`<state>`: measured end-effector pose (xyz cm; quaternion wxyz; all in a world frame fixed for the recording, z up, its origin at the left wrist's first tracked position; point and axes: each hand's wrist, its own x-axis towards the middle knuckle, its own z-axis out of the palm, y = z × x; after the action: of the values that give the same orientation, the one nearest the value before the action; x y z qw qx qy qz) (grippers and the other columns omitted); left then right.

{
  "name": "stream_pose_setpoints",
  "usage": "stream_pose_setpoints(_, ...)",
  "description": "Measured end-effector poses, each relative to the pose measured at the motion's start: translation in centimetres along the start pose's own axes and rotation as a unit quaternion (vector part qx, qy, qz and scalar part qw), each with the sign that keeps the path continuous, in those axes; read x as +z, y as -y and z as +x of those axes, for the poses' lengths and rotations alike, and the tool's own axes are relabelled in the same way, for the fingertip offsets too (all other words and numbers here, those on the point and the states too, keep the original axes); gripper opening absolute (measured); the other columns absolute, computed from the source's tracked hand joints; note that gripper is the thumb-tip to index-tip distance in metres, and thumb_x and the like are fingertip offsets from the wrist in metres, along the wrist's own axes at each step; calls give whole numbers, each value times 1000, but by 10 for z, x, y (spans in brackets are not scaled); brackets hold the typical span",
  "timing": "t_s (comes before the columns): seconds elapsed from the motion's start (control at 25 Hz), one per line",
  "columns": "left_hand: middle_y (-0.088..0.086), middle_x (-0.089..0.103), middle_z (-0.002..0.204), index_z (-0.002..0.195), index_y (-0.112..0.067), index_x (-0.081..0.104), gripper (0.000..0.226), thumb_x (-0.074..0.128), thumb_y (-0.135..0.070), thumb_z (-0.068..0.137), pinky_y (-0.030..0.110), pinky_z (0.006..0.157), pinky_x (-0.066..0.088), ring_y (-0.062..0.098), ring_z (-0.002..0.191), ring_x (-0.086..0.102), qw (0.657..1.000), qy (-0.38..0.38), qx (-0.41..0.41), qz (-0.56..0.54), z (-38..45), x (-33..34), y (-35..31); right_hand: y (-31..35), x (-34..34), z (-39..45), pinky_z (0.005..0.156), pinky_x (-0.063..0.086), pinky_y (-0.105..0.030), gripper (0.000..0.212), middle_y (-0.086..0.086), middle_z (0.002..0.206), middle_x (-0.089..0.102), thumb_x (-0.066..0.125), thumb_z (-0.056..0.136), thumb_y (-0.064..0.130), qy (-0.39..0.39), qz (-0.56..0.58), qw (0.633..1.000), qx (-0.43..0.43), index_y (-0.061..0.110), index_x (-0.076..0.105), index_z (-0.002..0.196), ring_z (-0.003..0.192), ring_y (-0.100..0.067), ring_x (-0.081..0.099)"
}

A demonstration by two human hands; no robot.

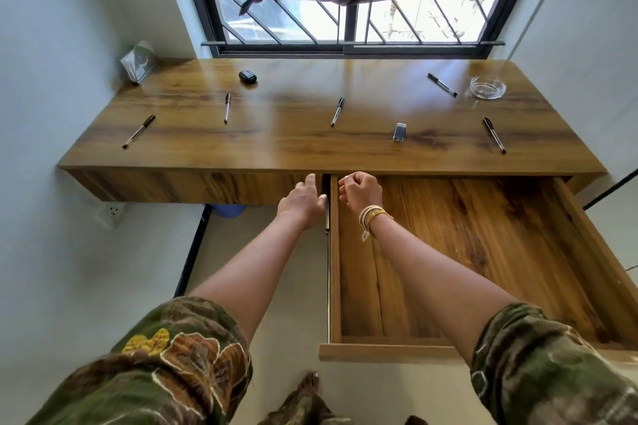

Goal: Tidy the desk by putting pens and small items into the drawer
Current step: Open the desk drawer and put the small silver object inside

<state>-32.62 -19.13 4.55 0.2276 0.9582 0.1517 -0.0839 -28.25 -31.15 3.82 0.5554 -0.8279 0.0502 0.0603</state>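
Both hands reaching near the open drawer: left hand spread loose, right hand curled, both holding nothing.
I'm counting five pens lying on the desk, plus one lighter, one ashtray.

desk: glossy wood | drawer: wood, matt | ashtray: clear glass

Five pens on the desk, one lighter, one ashtray, one black case.
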Motion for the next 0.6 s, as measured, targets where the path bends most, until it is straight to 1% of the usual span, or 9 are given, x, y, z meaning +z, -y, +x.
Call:
stream_pose_setpoints(0.08, 15, 40, 148, 153, -16, 16, 65, 44, -38, 98, 47, 101, 43, 33, 131, 46, 1000, 13, 10, 19, 21, -4, 5, 1, 4, 22, 71, 60, -38, 17, -4, 79, 72, 53, 88, 22, -9, -16, 1000, 10, 15, 68, 83, 76, -23, 70)
stream_pose_setpoints(0.12, 14, 39, 149, 153, -16, 15, 66, 45, -38, 98, 47, 102, 42, 32, 132, 45, 1000, 18, 13, 22, 31, -5, 7, 0, 4, 32, 71, 59, -36, 16, -5, 81, 72, 54, 88, 22, -17, -21, 1000, 12, 14, 68, 85, 78, -22, 70)
stream_pose_setpoints(0.2, 13, 34, 153, 154, -17, 14, 67, 45, -38, 98, 48, 107, 37, 30, 137, 40, 999, 26, 18, 22, 49, -3, 8, -2, -1, 52, 66, 54, -27, 13, -6, 86, 71, 56, 88, 18, -36, -45, 998, 5, 12, 68, 89, 82, -22, 69)
stream_pose_setpoints(0.28, 11, 23, 159, 154, -18, 12, 68, 45, -37, 98, 51, 114, 27, 28, 145, 26, 999, 35, 25, 24, 66, 1, 6, -3, -9, 75, 63, 48, -21, 13, -7, 90, 69, 57, 88, 14, -43, -92, 995, -10, 9, 67, 95, 86, -22, 67)
stream_pose_setpoints(0.36, 11, 14, 162, 155, -19, 11, 68, 44, -36, 99, 52, 119, 17, 26, 149, 14, 998, 34, 36, 37, 83, 2, -2, -4, -19, 103, 69, 50, -24, 16, -10, 98, 69, 59, 87, 13, -53, -135, 989, -10, 7, 65, 101, 91, -24, 65)
stream_pose_setpoints(0.48, 9, 2, 164, 155, -19, 6, 70, 42, -39, 99, 51, 121, 8, 24, 151, 2, 996, 53, 39, 58, 117, 4, -20, -6, -33, 149, 82, 49, -29, 28, -14, 110, 64, 66, 82, 15, -92, -174, 980, 6, 6, 61, 108, 100, -27, 63)
stream_pose_setpoints(0.6, 6, -23, 160, 154, -26, -11, 79, 35, -56, 97, 52, 119, -8, 23, 148, -20, 987, 115, 28, 106, 145, 14, -27, -7, -46, 188, 91, 47, -31, 47, -18, 121, 55, 69, 80, 20, -123, -205, 971, 25, 4, 53, 121, 108, -31, 58)
